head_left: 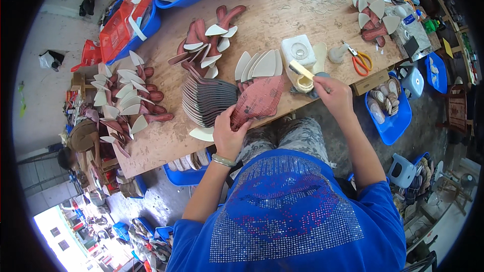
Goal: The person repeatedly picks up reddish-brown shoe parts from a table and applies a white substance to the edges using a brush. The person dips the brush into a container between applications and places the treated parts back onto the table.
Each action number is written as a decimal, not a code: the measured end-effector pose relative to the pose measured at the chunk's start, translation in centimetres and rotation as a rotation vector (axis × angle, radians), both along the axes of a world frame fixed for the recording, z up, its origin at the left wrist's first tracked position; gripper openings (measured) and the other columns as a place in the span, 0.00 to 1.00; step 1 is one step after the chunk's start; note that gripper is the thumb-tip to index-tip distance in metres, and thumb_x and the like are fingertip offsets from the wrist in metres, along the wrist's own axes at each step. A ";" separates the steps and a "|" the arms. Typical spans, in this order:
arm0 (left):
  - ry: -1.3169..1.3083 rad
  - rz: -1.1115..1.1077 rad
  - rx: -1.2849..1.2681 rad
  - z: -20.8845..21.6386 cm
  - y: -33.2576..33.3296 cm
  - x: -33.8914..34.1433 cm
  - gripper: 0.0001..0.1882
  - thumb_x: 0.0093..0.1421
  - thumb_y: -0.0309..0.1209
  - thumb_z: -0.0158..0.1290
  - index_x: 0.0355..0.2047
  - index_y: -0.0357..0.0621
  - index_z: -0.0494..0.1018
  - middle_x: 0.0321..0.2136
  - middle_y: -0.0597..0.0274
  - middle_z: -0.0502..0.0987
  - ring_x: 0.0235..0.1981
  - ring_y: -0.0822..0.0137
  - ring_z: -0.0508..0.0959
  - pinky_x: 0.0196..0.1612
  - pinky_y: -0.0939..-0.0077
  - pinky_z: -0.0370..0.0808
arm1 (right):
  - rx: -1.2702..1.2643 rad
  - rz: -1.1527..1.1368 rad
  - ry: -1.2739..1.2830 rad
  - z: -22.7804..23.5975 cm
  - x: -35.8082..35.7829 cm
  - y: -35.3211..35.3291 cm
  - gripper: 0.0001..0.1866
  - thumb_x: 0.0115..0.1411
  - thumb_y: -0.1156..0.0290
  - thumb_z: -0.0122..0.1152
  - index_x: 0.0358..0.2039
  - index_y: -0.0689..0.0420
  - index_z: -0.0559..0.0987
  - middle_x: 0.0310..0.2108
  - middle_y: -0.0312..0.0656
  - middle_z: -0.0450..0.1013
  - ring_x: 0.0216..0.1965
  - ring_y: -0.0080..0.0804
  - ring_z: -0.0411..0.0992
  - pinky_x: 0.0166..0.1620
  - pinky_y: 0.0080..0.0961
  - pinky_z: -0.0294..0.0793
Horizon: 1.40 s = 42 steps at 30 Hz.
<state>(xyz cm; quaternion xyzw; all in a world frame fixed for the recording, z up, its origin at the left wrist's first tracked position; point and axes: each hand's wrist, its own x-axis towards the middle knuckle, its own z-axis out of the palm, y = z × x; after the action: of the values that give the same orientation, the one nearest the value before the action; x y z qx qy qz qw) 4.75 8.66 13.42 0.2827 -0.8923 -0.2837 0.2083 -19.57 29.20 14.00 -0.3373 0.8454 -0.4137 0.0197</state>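
Observation:
My left hand (229, 130), with a bangle at the wrist, grips the near edge of a red snakeskin-patterned shoe upper (259, 98) at the table's front edge. Several cream, leaf-shaped stiffener pieces (264, 64) fan out just beyond it. My right hand (334, 95) is closed on a brush (301, 69), whose pale head is over a small glue pot (304, 84); whether it touches the glue, I cannot tell. Left of the upper lies a fanned stack of dark-edged pieces (209, 98). A white square container (298, 50) stands behind the pot.
Red uppers with cream pieces lie in heaps at the left (133, 95) and far middle (209, 40) of the wooden table (275, 17). Orange-handled pliers (361, 64) and a small jar (337, 54) sit to the right. A blue tub (390, 121) stands below the right edge.

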 end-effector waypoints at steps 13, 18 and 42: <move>0.016 0.007 -0.216 -0.3 0.4 2.0 0.31 0.46 0.34 0.71 0.49 0.40 0.72 0.40 0.54 0.78 0.38 0.52 0.76 0.42 0.61 0.74 | 0.069 0.193 0.234 3.4 4.9 -3.8 0.03 0.56 0.67 0.65 0.31 0.49 0.83 0.19 0.41 0.72 0.21 0.42 0.74 0.23 0.36 0.73; 0.058 0.063 -0.202 -0.3 0.0 3.3 0.32 0.45 0.34 0.72 0.49 0.40 0.72 0.40 0.54 0.78 0.39 0.52 0.76 0.43 0.61 0.75 | 0.061 0.121 0.239 3.8 4.8 -4.1 0.06 0.55 0.66 0.67 0.34 0.50 0.84 0.20 0.41 0.72 0.21 0.42 0.74 0.24 0.37 0.73; 0.126 0.406 0.143 -3.1 -9.4 20.4 0.35 0.49 0.34 0.69 0.55 0.36 0.68 0.46 0.46 0.75 0.47 0.47 0.74 0.51 0.58 0.72 | 0.005 0.546 0.188 5.5 17.0 -22.6 0.06 0.56 0.70 0.67 0.34 0.52 0.84 0.23 0.41 0.76 0.26 0.41 0.76 0.30 0.35 0.74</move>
<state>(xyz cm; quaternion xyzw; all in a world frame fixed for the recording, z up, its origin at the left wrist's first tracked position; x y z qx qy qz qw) 25.13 -0.72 10.36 0.4522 -0.7801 -0.3157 0.2956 -2.56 6.62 19.53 -0.5890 0.7225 -0.3581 0.0528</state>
